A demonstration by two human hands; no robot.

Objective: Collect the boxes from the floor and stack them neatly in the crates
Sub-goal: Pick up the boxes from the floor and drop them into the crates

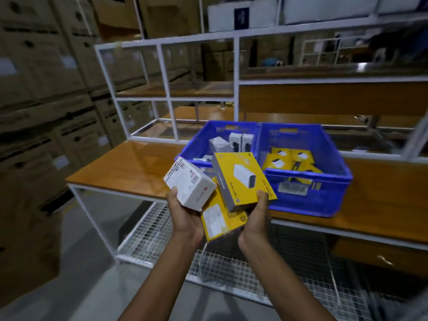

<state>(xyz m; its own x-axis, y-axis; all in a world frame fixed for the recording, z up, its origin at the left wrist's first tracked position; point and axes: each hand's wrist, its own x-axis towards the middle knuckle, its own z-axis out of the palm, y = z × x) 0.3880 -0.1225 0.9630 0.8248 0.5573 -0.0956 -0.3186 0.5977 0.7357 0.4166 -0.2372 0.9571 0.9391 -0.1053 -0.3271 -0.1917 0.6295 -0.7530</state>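
My left hand (185, 216) grips a white box (188, 184) from below, thumb on its near edge. My right hand (257, 216) holds a yellow charger box (243, 179), thumb on its lower right corner. A second yellow box (218, 224) lies under both, resting between my hands. Both hands hover just in front of the wooden table (129, 167). Two blue crates stand on it. The left crate (201, 140) holds several white and grey boxes. The right crate (324, 158) holds several yellow boxes.
A white metal frame shelf (166, 89) rises behind the table. A white wire mesh rack (231, 262) lies under the table. Stacked brown cartons (41, 89) fill the left side. Grey floor (81, 274) shows at lower left.
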